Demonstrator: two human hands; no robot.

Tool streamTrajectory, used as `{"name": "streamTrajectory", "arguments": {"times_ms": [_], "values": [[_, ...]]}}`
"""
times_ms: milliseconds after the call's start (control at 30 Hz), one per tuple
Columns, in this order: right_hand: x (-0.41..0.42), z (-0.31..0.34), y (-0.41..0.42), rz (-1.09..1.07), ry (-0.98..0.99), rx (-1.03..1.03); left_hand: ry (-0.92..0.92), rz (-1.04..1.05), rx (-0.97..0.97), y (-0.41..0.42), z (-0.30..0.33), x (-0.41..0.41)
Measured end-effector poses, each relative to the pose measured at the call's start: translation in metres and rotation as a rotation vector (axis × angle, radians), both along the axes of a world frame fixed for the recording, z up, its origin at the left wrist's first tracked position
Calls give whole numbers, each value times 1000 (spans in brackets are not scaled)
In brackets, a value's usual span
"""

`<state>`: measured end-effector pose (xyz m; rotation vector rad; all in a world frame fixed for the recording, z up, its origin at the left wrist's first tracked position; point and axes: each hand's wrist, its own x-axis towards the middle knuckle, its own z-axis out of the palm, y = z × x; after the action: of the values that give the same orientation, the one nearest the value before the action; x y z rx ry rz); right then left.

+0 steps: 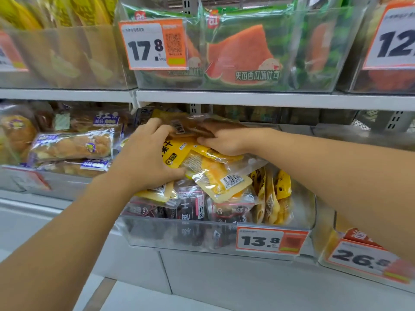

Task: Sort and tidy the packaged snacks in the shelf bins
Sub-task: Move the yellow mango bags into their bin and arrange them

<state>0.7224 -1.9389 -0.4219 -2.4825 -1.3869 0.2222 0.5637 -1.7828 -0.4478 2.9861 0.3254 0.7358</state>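
A heap of yellow snack packets fills the top of a clear plastic bin on the lower shelf, lying over a row of dark packets that stand against the bin's front wall. More yellow packets stand on edge at the bin's right end.

Both hands are in the heap. The left hand has its fingers curled over the packets from the left, thumb pressed under a yellow one — it grips them. The right hand lies on top from the right, its fingers curled round a brownish packet with a barcode at the back of the pile.

An orange price tag reading 13.8 is fixed to the bin's front. To the left, a neighbouring bin holds bread rolls in clear wrappers. On the shelf above, a clear bin holds green watermelon-print packets behind a 17.8 tag.
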Motion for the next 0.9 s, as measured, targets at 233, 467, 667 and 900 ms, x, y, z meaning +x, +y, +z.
{"name": "streamTrajectory", "arguments": {"times_ms": [233,467,667,900], "values": [[-19,12,-8,-188,-82,-210,201,257,77,5,-10,-22],[-31,31,-38,-362,96,-92,63,240,-227,5,-13,-41],[-21,20,-35,-417,157,-41,-10,216,-259,12,-15,-35],[-38,8,7,-245,12,84,46,158,-197,18,-11,-15]]}}
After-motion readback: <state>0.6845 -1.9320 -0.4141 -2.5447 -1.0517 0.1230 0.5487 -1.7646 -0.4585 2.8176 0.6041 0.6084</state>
